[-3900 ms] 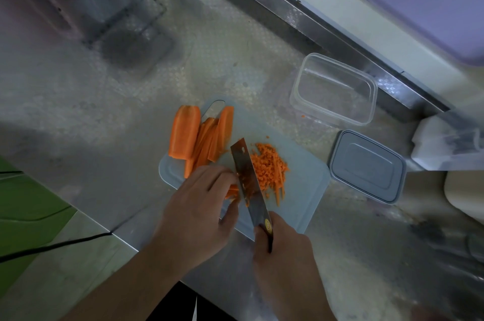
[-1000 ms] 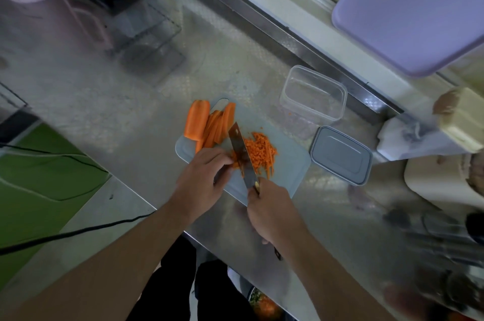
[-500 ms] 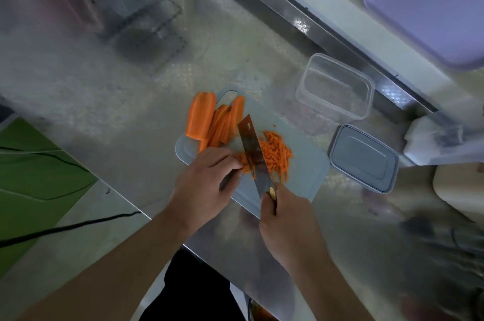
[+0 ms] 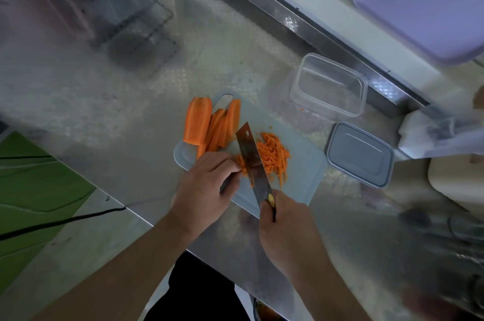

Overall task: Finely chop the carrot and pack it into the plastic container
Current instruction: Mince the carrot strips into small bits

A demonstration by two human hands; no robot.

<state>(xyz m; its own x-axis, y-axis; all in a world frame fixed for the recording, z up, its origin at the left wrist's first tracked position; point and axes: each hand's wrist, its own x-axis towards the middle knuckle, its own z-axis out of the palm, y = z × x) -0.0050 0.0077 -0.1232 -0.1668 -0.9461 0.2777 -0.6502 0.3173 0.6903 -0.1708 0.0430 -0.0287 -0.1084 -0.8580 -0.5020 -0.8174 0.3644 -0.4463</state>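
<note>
Your left hand [image 4: 207, 184] pins carrot strips [image 4: 239, 162] on the board [image 4: 301, 184], right hand [image 4: 285, 231] grips the knife [image 4: 252, 161]; blade crosses strips, uncut sticks [image 4: 214, 126] lie beyond your left hand.

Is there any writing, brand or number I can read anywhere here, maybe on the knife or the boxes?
None can be read.
Knife: a small yellow mark by the handle, too blurred to read.
Plastic container and grey lid: no lettering shows.
</note>
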